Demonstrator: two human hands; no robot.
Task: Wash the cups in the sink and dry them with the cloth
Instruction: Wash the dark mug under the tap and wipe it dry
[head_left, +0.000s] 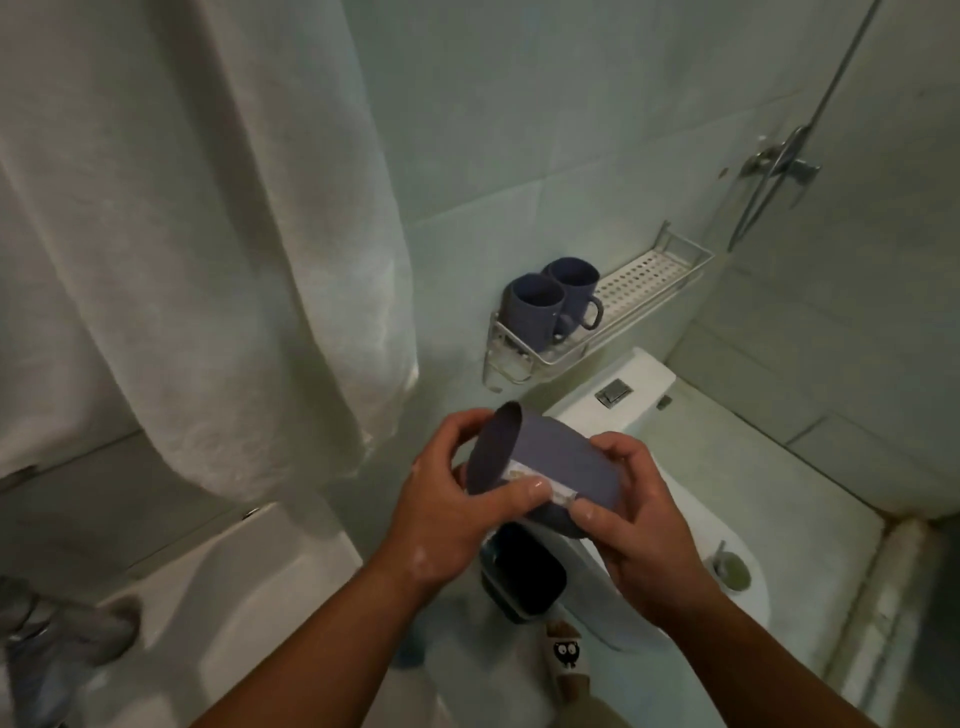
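White towel (208, 234) hangs up-left of both hands, sink (249, 582) below the left hand (447, 512). Blue cup (540, 467) lies sideways between hands, left and right hand (628, 512) fingers curled round it; two more cups (556, 301) on shelf (649, 280) above.

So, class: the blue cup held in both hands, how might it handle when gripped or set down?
The blue cup probably feels slippery: both the left hand and right hand look wet. It seems rigid, keeping its round shape under the fingers. Laid sideways as now, it would likely roll.
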